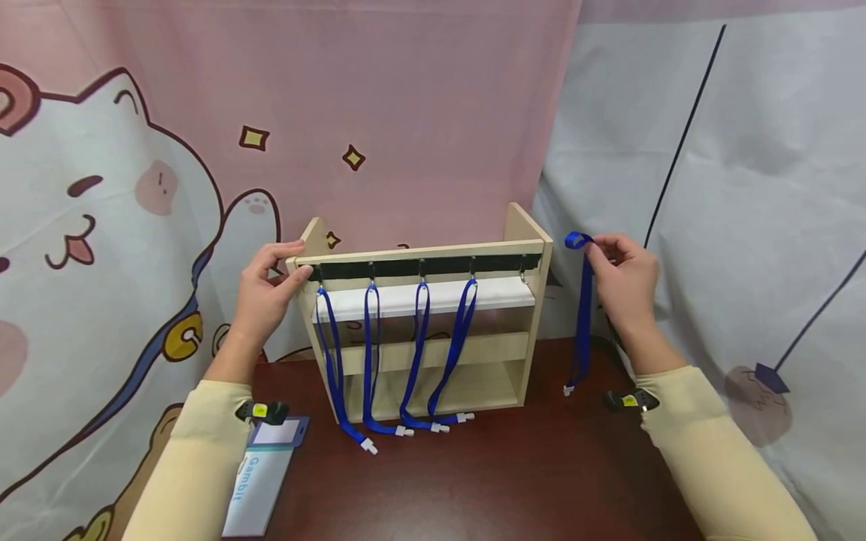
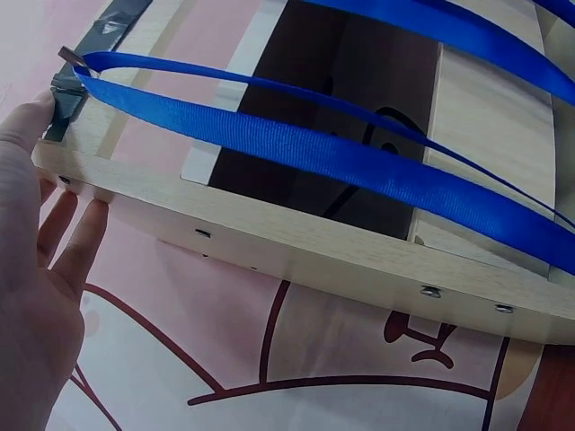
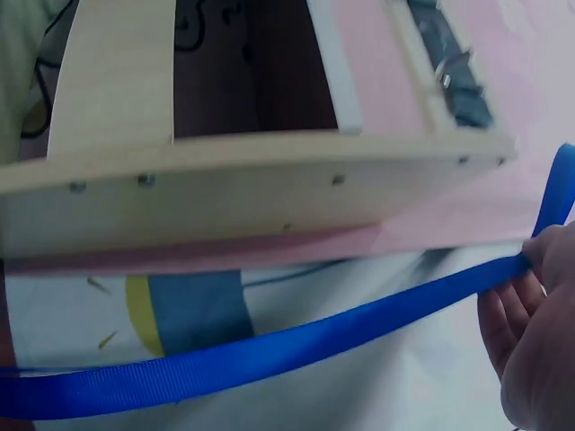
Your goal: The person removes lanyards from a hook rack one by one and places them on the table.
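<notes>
A small wooden rack (image 1: 433, 340) stands on the table, with a black strip (image 1: 392, 268) of hooks along its top front. Several blue lanyards (image 1: 368, 338) hang from the hooks, their white clips lying on the tabletop. The rightmost hook (image 1: 524, 263) bears no lanyard. My left hand (image 1: 265, 289) grips the rack's upper left corner, thumb on the front and fingers along the outer side (image 2: 99, 180). To the right of the rack, my right hand (image 1: 625, 278) pinches another blue lanyard (image 1: 583, 315) near its looped top; its white clip (image 1: 568, 390) dangles below.
A badge holder (image 1: 271, 466) marked "Gambit" lies on the dark red-brown table (image 1: 433, 496), partly under my left forearm. Behind the rack hangs a pink and white cartoon cloth (image 1: 433, 113); a pale cloth (image 1: 758, 188) hangs at the right.
</notes>
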Available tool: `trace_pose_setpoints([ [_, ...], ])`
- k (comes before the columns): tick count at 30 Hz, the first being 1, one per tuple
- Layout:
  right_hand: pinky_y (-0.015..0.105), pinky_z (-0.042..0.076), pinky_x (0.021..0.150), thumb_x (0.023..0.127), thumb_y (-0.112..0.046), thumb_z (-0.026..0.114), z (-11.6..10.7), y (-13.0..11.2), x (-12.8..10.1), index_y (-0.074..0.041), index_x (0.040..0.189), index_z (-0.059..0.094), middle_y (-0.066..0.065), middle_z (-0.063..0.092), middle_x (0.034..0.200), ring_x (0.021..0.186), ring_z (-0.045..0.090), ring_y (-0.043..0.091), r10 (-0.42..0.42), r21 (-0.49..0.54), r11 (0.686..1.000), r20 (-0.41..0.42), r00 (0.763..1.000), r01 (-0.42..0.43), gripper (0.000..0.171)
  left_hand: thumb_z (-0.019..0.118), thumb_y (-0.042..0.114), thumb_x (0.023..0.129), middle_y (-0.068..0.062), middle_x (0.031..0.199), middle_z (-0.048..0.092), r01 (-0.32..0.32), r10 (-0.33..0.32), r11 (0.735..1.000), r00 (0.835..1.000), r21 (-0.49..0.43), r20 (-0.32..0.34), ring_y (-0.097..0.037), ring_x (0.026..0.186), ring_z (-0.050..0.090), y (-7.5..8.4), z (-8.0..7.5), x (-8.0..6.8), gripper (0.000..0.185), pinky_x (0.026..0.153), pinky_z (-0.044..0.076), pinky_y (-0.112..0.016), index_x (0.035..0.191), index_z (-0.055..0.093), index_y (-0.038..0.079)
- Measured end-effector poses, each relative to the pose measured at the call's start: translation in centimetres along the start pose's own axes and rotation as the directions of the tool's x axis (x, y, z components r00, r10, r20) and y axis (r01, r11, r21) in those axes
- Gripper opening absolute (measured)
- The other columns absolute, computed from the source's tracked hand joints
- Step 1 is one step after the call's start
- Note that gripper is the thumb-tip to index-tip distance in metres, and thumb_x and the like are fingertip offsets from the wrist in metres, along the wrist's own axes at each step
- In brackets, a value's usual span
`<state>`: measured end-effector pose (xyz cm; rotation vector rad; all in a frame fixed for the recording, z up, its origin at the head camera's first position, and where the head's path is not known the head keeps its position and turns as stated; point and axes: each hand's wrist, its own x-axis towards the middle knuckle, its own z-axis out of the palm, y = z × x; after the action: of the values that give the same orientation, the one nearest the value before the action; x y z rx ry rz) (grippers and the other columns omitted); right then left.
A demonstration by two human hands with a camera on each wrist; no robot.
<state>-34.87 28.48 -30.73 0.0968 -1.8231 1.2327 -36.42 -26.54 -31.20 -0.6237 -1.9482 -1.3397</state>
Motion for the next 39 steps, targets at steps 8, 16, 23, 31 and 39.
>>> trace_pose_setpoints([
  [8, 0.012, 0.056, 0.069, 0.106, -0.024, 0.077, 0.9, 3.6, 2.9, -0.002, 0.115, 0.081, -0.005, 0.076, 0.092, 0.078, 0.068, 0.006, 0.044, -0.033, 0.999, 0.176, 0.983, -0.038, 0.024, 0.075, -0.001, 0.104, -0.021, 0.148, 0.063, 0.026, -0.026, 1.0, 1.0, -0.002, 0.003, -0.007, 0.131, 0.057, 2.2, -0.1, -0.7, 0.033, 0.088, 0.056, -0.012, 0.135, 0.069, -0.01],
  [16, 0.016, 0.058, 0.07, 0.107, -0.027, 0.076, 2.0, 5.6, 5.4, -0.003, 0.117, 0.08, 0.001, 0.079, 0.098, 0.084, 0.07, 0.012, 0.1, -0.066, 0.994, 0.256, 0.962, -0.085, 0.026, 0.074, 0.0, 0.104, -0.019, 0.149, 0.063, 0.032, -0.032, 0.999, 0.999, 0.021, -0.001, -0.011, 0.127, 0.058, 2.5, 0.0, -0.8, 0.034, 0.088, 0.056, -0.013, 0.136, 0.068, -0.01],
  [23, 0.014, 0.054, 0.069, 0.107, -0.02, 0.074, 2.8, 6.6, 7.0, -0.002, 0.118, 0.08, 0.006, 0.078, 0.102, 0.084, 0.068, 0.01, 0.089, -0.14, 0.989, 0.283, 0.955, -0.051, 0.021, 0.074, 0.001, 0.105, -0.022, 0.149, 0.063, 0.029, -0.03, 0.999, 1.0, 0.019, 0.011, -0.007, 0.125, 0.058, 3.1, 0.0, -0.8, 0.033, 0.089, 0.056, -0.013, 0.136, 0.068, -0.01],
  [31, 0.013, 0.052, 0.069, 0.109, -0.016, 0.071, 3.3, 7.6, 7.7, -0.002, 0.119, 0.08, 0.016, 0.078, 0.111, 0.087, 0.067, 0.012, 0.092, -0.186, 0.982, 0.313, 0.945, -0.034, 0.02, 0.074, 0.003, 0.106, -0.021, 0.149, 0.063, 0.038, -0.039, 0.999, 0.999, 0.039, 0.018, -0.007, 0.127, 0.057, 3.9, 0.0, -0.9, 0.034, 0.09, 0.055, -0.012, 0.137, 0.068, -0.009],
  [39, 0.016, 0.046, 0.071, 0.107, -0.01, 0.072, 3.6, 8.8, 7.2, 0.0, 0.114, 0.081, 0.019, 0.079, 0.108, 0.088, 0.064, 0.013, 0.009, -0.206, 0.977, 0.318, 0.948, 0.06, 0.016, 0.074, 0.002, 0.105, -0.021, 0.149, 0.062, 0.025, -0.025, 0.999, 0.999, 0.029, 0.02, -0.006, 0.129, 0.057, 3.8, 0.2, -0.8, 0.033, 0.089, 0.056, -0.012, 0.136, 0.068, -0.009],
])
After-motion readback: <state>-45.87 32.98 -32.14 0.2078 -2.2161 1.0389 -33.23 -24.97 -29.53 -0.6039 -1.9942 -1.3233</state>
